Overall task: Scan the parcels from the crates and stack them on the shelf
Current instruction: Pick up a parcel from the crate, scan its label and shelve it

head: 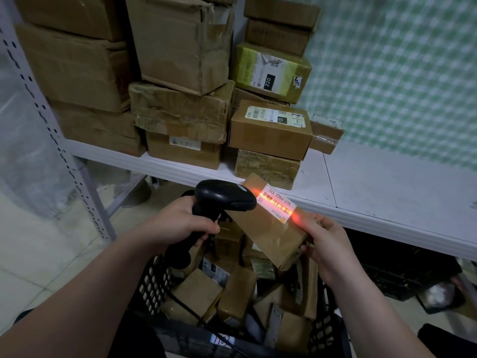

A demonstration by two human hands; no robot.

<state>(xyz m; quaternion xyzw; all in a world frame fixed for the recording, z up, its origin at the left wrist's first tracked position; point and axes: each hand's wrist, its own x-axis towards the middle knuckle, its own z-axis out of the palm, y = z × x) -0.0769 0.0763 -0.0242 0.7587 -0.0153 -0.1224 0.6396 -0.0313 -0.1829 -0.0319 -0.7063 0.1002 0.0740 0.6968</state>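
My left hand [180, 223] grips the handle of a black barcode scanner [222, 196]. Its red beam falls across the white label of a flat brown parcel [268, 228]. My right hand [326, 244] holds that parcel by its right end, tilted, above a black mesh crate [152, 282]. The crate holds several brown parcels [237, 293]. Behind stands the white shelf [374, 182], with several cardboard boxes [180, 109] stacked on its left half.
A perforated white shelf upright [51, 130] runs down the left. A green checked wall [387, 73] backs the shelf. Another black crate [402, 275] sits under the shelf at the right. The scanner cable [191, 311] trails over the crate. Pale floor tiles [38, 254] lie at the left.
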